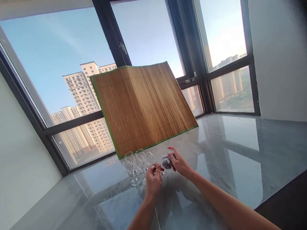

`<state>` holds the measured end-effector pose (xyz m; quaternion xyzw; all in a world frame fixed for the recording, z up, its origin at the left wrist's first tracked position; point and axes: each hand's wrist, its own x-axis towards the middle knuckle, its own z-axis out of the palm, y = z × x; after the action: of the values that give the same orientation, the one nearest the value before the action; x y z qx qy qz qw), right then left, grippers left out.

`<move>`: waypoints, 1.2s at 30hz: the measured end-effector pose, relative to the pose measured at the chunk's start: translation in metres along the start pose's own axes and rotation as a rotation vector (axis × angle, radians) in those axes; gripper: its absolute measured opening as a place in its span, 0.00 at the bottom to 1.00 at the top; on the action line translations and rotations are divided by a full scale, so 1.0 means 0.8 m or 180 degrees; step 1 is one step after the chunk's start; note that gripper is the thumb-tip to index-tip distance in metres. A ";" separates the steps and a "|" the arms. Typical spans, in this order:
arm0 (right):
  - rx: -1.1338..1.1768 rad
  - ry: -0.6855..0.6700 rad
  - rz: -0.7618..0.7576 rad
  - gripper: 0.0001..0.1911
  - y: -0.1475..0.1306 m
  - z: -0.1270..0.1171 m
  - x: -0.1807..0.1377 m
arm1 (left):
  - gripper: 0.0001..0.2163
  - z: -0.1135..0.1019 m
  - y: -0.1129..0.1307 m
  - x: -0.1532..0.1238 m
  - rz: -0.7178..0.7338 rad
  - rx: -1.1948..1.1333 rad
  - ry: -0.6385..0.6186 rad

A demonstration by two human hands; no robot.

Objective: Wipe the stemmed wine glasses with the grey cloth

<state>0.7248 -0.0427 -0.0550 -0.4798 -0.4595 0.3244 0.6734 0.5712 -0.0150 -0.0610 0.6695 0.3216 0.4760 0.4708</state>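
Observation:
My left hand point(153, 177) is closed in a pinch on a clear stemmed wine glass point(149, 156), low on the glass; the fingers hide part of it. My right hand point(177, 162) is just to the right, with a crumpled grey cloth point(166, 162) between thumb and fingers and the index finger stretched out. The cloth is close beside the glass; whether they touch I cannot tell. Several more clear wine glasses point(135, 180) stand upright in a tight group to the left of my left hand, their outlines overlapping.
Behind the glasses a brown bamboo mat point(146, 105) with green edging leans upright against the dark window frame point(72, 123). The glossy grey tiled ledge point(230, 150) reflects the windows. White walls point(278, 64) bound it on both sides, and its front edge drops off at lower right.

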 end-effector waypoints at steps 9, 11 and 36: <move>0.0251 -0.1336 0.0716 0.42 -0.020 0.012 -0.030 | 0.20 0.004 0.007 -0.014 -0.0129 -0.0546 -0.0037; 0.0323 -0.1362 0.0728 0.41 -0.022 0.010 -0.029 | 0.20 0.006 0.013 -0.018 -0.0047 -0.0491 -0.0022; -0.1494 0.0574 -0.0004 0.16 0.015 -0.005 0.004 | 0.17 0.009 0.006 -0.018 0.0067 0.0220 0.0107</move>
<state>0.7302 -0.0371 -0.0659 -0.6497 -0.4606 0.1643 0.5820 0.5730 -0.0320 -0.0620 0.6807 0.3387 0.4806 0.4369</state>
